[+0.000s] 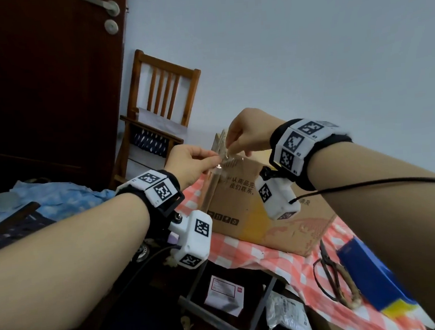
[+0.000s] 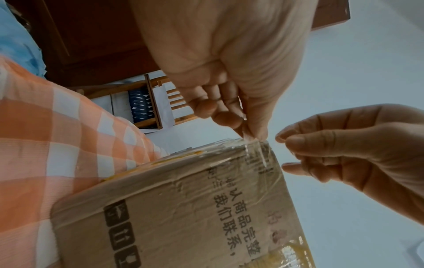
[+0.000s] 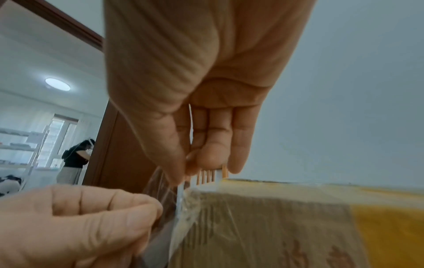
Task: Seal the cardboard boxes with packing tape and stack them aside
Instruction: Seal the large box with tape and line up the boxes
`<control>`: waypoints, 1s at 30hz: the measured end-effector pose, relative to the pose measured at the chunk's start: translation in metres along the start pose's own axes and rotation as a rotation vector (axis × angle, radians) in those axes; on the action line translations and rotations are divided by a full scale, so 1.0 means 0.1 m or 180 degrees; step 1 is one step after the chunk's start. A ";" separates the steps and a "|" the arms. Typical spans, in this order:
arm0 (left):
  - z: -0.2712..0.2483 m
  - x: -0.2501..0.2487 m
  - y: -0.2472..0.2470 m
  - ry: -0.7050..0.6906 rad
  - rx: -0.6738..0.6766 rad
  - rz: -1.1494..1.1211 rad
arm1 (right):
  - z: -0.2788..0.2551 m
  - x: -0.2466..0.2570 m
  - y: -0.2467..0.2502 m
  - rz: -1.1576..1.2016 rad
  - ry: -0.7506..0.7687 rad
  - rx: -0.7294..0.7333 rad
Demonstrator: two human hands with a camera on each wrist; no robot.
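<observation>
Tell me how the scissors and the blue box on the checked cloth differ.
The scissors are dark, thin metal, lying flat with their looped handles nearest the table edge; the blue box is a solid block, bright blue with a yellow patch at its near end. The scissors lie nearer the cardboard box; the blue box lies farther right, partly hidden by the right forearm. Both rest untouched on the cloth.

A wooden chair [image 1: 156, 110] stands between the dark brown door [image 1: 43, 86] and pale wall [image 1: 305, 42].
</observation>
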State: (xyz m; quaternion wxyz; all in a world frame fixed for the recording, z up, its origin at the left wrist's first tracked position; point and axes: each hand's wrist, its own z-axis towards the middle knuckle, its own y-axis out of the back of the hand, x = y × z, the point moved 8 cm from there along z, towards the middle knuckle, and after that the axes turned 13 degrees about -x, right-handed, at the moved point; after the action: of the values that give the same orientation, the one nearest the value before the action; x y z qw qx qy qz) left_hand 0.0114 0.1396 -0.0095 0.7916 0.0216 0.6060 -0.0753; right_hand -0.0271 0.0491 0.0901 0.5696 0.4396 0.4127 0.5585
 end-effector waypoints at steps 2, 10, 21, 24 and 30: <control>0.00 -0.03 -0.01 -0.0019 0.0027 -0.0020 | -0.01 -0.02 0.05 -0.0002 -0.0066 0.0035; -0.03 0.01 -0.03 0.0055 0.0110 0.0021 | 0.03 -0.09 0.11 -0.0020 -0.0387 -0.0065; -0.03 0.16 -0.09 0.0214 0.0057 -0.0032 | 0.05 -0.06 0.00 0.0002 -0.0277 0.0009; -0.03 0.16 -0.09 0.0190 -0.0027 -0.0089 | 0.03 -0.09 -0.02 0.0203 -0.0371 0.0041; -0.03 0.18 -0.07 0.0281 -0.0190 -0.0144 | -0.02 -0.11 0.00 0.0333 -0.0443 0.0058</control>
State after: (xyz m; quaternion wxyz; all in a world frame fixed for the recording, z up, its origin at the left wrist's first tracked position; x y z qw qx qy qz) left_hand 0.0123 0.1312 -0.0269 0.7625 -0.0123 0.6426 -0.0741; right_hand -0.0296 0.0386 0.0894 0.5629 0.5035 0.3536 0.5519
